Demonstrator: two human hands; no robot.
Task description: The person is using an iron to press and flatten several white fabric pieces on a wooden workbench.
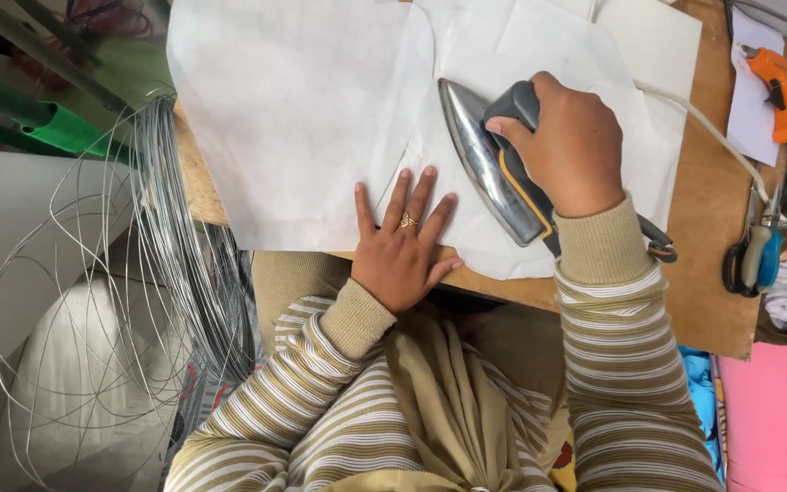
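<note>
My right hand [571,146] grips the dark handle of a flat iron [489,169] with a shiny metal soleplate, tilted on its side over white fabric [321,109] spread on a wooden table [712,219]. My left hand [403,246] lies flat, fingers spread, on the near edge of the fabric just left of the iron. It wears a ring. Both sleeves are striped beige and white. The iron's white cord [712,137] trails to the right across the table.
A bundle of thin grey wire [175,237] hangs off the table's left edge in loose loops. An orange glue gun [781,91] lies at the far right, scissors [753,255] with dark and blue handles below it. Pink cloth [776,410] sits at lower right.
</note>
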